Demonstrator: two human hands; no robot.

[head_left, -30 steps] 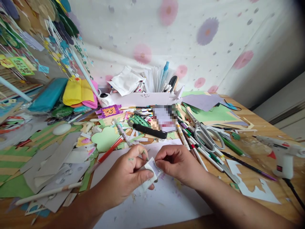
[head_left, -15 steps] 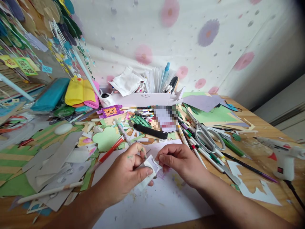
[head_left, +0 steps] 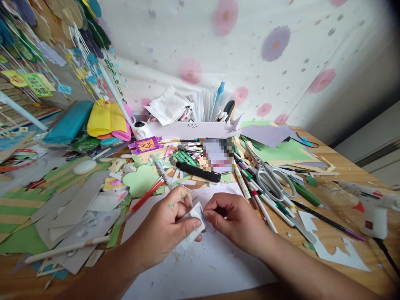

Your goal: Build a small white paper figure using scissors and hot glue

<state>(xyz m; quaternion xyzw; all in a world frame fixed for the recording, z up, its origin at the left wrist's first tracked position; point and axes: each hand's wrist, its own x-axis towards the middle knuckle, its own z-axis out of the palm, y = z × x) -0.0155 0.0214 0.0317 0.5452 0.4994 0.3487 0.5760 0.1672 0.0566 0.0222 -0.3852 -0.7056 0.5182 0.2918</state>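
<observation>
Paper piece (head_left: 198,211), white and apparently folded, is sitting between the two hands near the scene's middle, over a white sheet (head_left: 200,275) that is covering part of the tabletop (head_left: 343,208). Left hand (head_left: 168,227): the fingers are clamping the piece, the thumb pressing on its near face and others showing behind it. Right hand (head_left: 234,218): the thumb and forefinger are touching at their tips, at or just beside the piece's right edge; whether they are nipping that edge, the view is not revealing. Handling assessment: the piece is appearing light, thin and pliable, so its edges are probably risking creases or tears under a hard pinch. Slipperiness is looking low, judging by the matt surface. Recommended hold: the broad left face, where the thumb is bearing, is seeming soundest; the right edge is suiting only light contact. Scissors (head_left: 260,166) and a glue gun (head_left: 375,204) are lying to the right, apart from the piece.
</observation>
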